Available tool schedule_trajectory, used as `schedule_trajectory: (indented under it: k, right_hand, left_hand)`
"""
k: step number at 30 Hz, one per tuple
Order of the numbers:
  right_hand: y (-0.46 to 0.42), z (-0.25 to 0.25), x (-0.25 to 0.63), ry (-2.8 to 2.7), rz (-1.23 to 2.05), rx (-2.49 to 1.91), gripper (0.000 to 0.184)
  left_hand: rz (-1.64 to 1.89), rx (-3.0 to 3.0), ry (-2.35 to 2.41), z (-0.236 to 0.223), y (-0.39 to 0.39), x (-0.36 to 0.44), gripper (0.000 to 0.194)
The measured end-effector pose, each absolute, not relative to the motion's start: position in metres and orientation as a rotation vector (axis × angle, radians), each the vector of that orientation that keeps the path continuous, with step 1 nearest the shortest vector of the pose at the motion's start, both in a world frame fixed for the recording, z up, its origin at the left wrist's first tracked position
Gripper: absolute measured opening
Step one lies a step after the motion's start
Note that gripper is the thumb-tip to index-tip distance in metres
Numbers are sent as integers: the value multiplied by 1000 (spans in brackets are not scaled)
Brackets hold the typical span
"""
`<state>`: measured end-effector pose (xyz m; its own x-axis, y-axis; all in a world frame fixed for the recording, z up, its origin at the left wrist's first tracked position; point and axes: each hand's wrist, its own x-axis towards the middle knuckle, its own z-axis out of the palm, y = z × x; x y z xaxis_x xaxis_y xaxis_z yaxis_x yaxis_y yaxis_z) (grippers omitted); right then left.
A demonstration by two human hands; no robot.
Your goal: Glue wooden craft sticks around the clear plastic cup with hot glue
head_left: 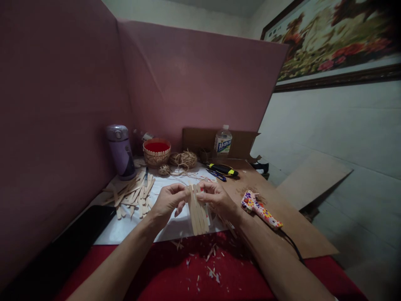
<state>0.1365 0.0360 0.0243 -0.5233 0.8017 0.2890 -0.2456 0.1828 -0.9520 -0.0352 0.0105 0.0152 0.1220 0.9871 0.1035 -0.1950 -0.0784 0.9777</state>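
Both hands hold a small panel of wooden craft sticks point(197, 208) joined side by side, raised just above the white sheet point(131, 228) on the table. My left hand point(167, 201) pinches the panel's upper left edge with closed fingers. My right hand point(219, 200) grips its upper right edge, fingers curled round it. A loose pile of wooden sticks point(133, 193) lies to the left of my left hand. A spotted glue gun point(259, 209) rests on brown cardboard just right of my right wrist, its cord trailing toward me.
At the back stand a purple flask point(120, 151), a woven basket with red lining point(156, 151), a twine bundle point(184, 159), a plastic bottle point(223, 142) and a yellow-black utility knife point(223, 169). A black phone point(90, 223) lies at left. Wood shavings dot the red cloth point(203, 263). Pink panels wall the left and back.
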Motion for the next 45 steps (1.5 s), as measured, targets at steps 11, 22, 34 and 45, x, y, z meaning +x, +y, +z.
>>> schedule_trajectory:
  k: [11,22,34,45]
  right_hand:
    - [34,22,137,-1490,1623,-539,15]
    - [38,18,138,-1520,1569,-560,16]
    - [39,17,138,-1604,1462,-569,18]
    - [36,20,137,-1648,1423,-667,28]
  left_hand:
    - [1224,1211,927,23,4,-35,31]
    - [1258,1226,931,17,7,-36,30]
    - [1286,1219,955,18,6,-32,33]
    - [1292,1233,990,22,3,-30,34]
